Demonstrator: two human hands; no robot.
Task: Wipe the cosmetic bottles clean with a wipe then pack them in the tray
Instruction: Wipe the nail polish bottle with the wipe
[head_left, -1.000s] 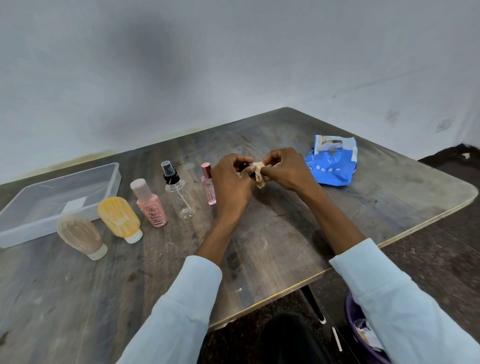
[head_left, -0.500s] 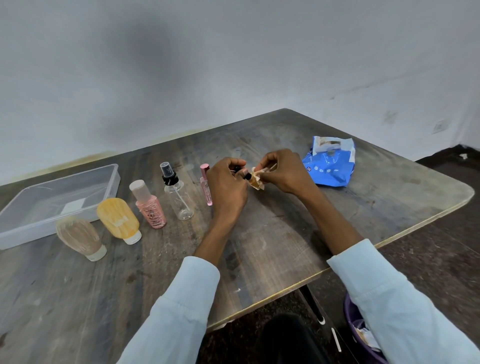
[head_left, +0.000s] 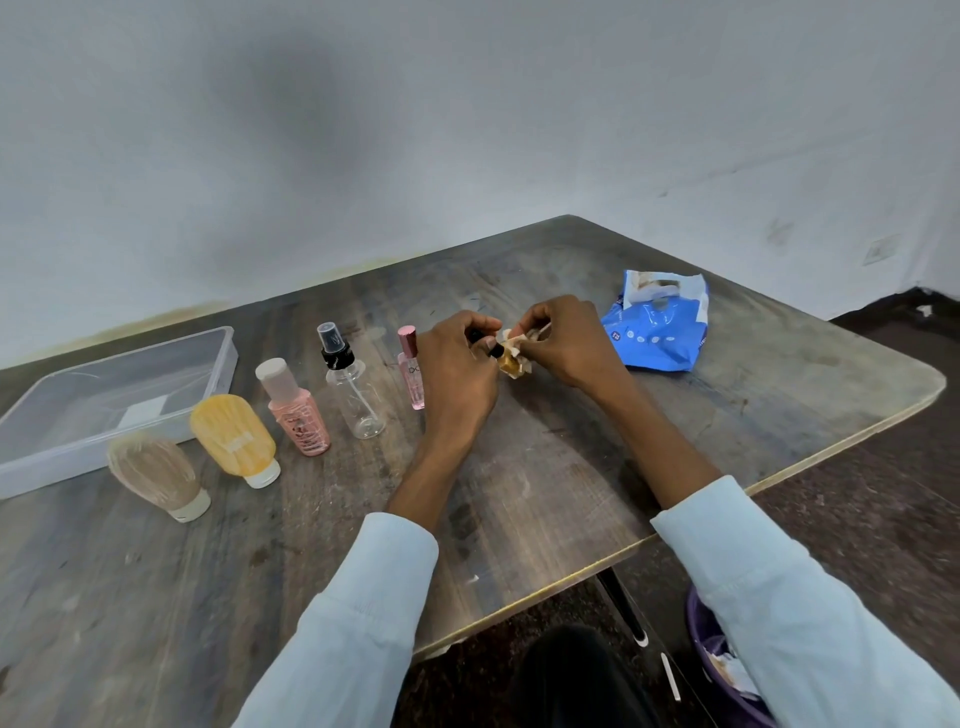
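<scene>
Fingers (head_left: 480, 340) of the left hand (head_left: 457, 374) pinch a small bottle (head_left: 506, 361); the right hand (head_left: 563, 338) grips the wipe (head_left: 519, 343) around it. Wiping is underway; the tray (head_left: 218, 364) comes next.

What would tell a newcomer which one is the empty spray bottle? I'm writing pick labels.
Start at the clear plastic tray on the table's left side; a row of bottles runs from it toward the hands. The spray bottle stands upright, third along, between a pink bottle and a slim pink tube. It alone has a see-through body and a black pump top.
</scene>
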